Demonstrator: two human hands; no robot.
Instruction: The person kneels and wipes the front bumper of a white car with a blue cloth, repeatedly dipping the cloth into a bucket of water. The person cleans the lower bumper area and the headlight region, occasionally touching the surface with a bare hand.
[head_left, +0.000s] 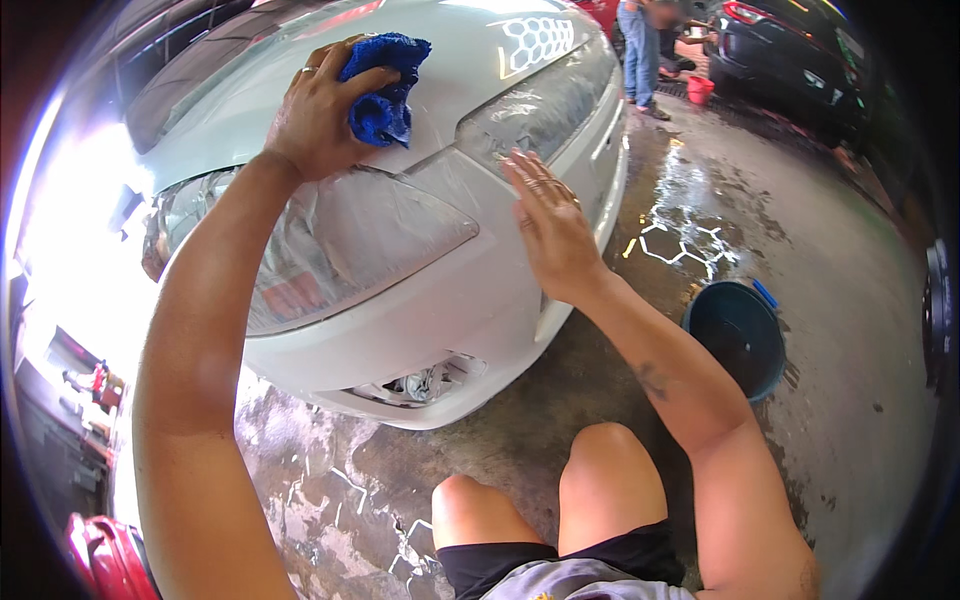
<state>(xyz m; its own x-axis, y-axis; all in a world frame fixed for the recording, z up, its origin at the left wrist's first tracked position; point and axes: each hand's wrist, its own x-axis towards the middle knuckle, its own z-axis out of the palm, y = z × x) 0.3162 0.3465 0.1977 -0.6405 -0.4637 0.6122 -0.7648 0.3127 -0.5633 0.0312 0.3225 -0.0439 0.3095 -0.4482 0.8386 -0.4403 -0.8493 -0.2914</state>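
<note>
A bright blue cloth (388, 90) is bunched in my left hand (322, 109), over the edge of the pale car's hood (442, 75). My right hand (547, 225) is flat, fingers extended and close together, at the car's front corner by the grille area; it holds nothing, and whether the palm touches the surface I cannot tell. Wrinkled clear plastic film covers the headlight (360, 255) below my left hand and the dark section (540, 112) beyond my right. Lower on the white bumper (420, 315), an opening (424, 384) has crumpled material inside.
On the wet concrete floor (840, 300), a dark round tub (735, 341) stands right of my right forearm, a blue object at its rim. Farther back are a person in jeans (641, 56), another crouching person, a red bucket (700, 90) and a dark car (787, 67). Something red is at lower left.
</note>
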